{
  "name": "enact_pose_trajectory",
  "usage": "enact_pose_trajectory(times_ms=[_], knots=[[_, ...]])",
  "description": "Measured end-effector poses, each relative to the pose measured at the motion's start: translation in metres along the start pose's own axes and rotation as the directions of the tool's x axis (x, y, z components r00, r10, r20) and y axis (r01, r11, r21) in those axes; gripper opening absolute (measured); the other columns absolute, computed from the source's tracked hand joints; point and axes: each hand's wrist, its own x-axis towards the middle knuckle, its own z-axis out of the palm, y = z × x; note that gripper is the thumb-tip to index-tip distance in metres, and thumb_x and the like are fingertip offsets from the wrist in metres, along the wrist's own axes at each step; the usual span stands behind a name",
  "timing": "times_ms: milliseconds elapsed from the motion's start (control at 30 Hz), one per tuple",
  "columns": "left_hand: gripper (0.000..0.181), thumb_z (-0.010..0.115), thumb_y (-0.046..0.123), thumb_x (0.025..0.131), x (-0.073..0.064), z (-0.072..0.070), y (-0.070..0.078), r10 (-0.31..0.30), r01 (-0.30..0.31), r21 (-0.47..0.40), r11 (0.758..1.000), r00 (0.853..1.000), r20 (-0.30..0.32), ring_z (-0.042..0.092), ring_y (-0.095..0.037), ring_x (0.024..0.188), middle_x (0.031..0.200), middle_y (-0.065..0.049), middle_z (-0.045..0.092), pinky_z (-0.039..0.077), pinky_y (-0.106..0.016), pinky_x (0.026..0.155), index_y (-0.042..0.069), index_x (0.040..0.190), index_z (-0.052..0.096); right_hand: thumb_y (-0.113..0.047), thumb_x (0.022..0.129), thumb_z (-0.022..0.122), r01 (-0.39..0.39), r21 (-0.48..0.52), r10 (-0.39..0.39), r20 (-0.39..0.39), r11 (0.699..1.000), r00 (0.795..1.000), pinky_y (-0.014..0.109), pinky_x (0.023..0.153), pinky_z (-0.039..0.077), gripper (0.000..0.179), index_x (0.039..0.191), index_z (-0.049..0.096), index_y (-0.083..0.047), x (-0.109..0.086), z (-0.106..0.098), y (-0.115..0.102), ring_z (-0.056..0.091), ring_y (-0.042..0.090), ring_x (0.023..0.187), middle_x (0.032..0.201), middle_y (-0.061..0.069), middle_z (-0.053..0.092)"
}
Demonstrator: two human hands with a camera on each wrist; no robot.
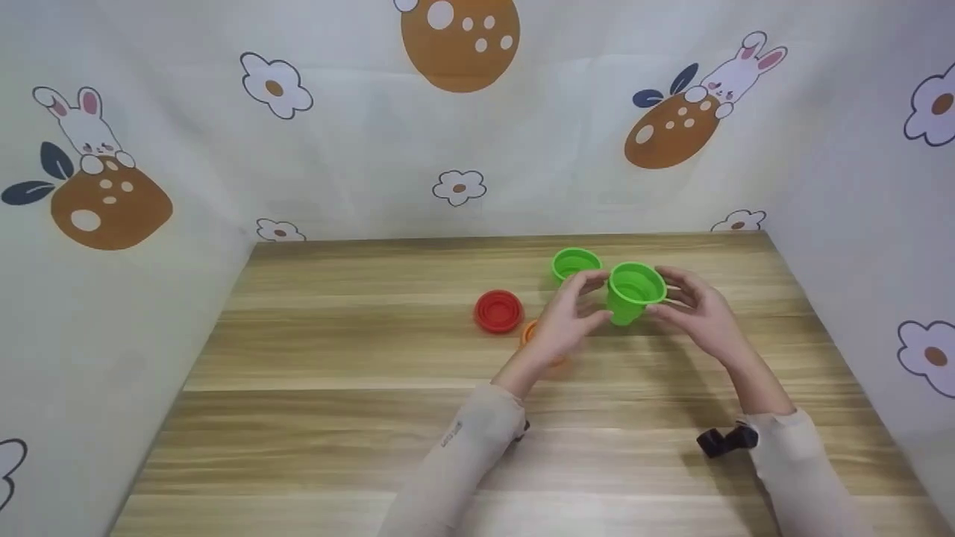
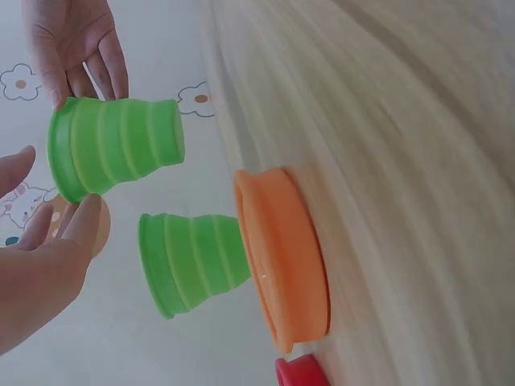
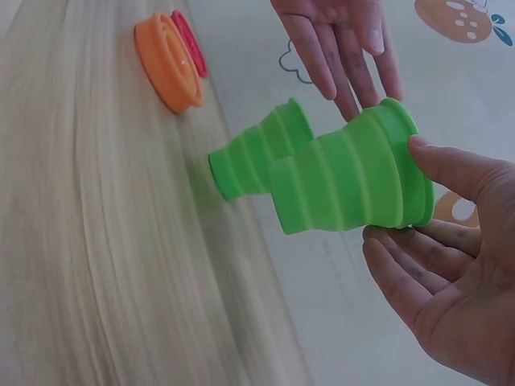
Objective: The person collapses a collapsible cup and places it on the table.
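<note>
A green collapsible cup [image 1: 634, 292], extended to full height, is held up off the table with its mouth upward. My right hand [image 3: 459, 273] pinches it near the rim, thumb on one side and fingers on the other. On the opposite side, the left hand [image 1: 568, 317] has its fingertips at the rim, the fingers fairly straight and the thumb apart from the cup. Just behind stands a second extended green cup [image 2: 197, 261] on the table. An orange cup [image 2: 286, 257], collapsed flat, lies under the left forearm, partly hidden in the head view.
A red collapsed cup [image 1: 499, 312] lies left of the orange one on the wood-grain table [image 1: 336, 425]. Patterned cloth walls [image 1: 358, 149] with rabbits and flowers enclose the back and sides. A black device [image 1: 727, 440] sits at the right sleeve's cuff.
</note>
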Motion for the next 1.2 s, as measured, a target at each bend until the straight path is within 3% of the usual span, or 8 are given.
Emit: enact_pose_trajectory(times_ms=[167,300,733,1033,1200], knots=[[0.049,0.067,-0.003,0.09,-0.002,-0.007,0.004,0.038,-0.036,0.05,0.998,0.998,-0.041,0.053,-0.027,0.134,0.141,-0.015,0.054,0.048,-0.036,0.11,0.002,0.136,0.051,-0.001,0.089,0.071,0.01,0.026,-0.01,0.016,1.0,1.0,0.012,0.094,0.051,0.064,0.144,0.04,0.01,0.0,0.006,-0.009,0.06,-0.003,0.111,0.143,0.033,0.048],[0.047,0.067,-0.004,0.089,-0.002,-0.012,0.005,0.051,-0.049,0.036,0.998,0.997,-0.056,0.055,-0.028,0.132,0.138,-0.016,0.054,0.049,-0.028,0.107,0.0,0.133,0.052,-0.003,0.089,0.071,-0.002,0.021,0.001,0.037,1.0,0.999,0.014,0.094,0.052,0.065,0.145,0.04,0.008,0.0,0.009,-0.015,0.06,0.0,0.111,0.143,0.031,0.049],[0.043,0.068,-0.002,0.09,-0.008,-0.025,0.008,0.067,-0.065,0.025,0.998,0.994,-0.09,0.057,-0.032,0.129,0.136,-0.019,0.055,0.049,-0.038,0.109,-0.003,0.13,0.053,-0.004,0.089,0.072,-0.002,0.035,-0.001,0.065,0.999,0.998,0.016,0.091,0.055,0.065,0.145,0.042,0.005,0.004,0.02,-0.024,0.061,0.002,0.111,0.143,0.028,0.051],[0.043,0.07,0.0,0.089,-0.015,-0.034,0.005,0.071,-0.066,0.049,0.997,0.992,-0.109,0.059,-0.028,0.126,0.132,-0.018,0.057,0.05,-0.028,0.107,-0.001,0.129,0.053,-0.006,0.089,0.072,-0.031,0.042,0.026,0.102,0.999,0.994,0.018,0.092,0.055,0.066,0.146,0.04,0.005,0.005,0.03,-0.026,0.059,0.019,0.12,0.144,0.026,0.051],[0.041,0.069,-0.002,0.089,-0.019,-0.037,0.004,0.065,-0.06,0.045,0.997,0.991,-0.119,0.06,-0.028,0.125,0.132,-0.018,0.057,0.05,-0.028,0.106,-0.001,0.127,0.054,-0.003,0.089,0.072,-0.019,0.049,0.014,0.11,0.999,0.994,0.018,0.093,0.055,0.065,0.145,0.041,0.006,0.005,0.035,-0.026,0.061,0.016,0.118,0.143,0.028,0.051]])
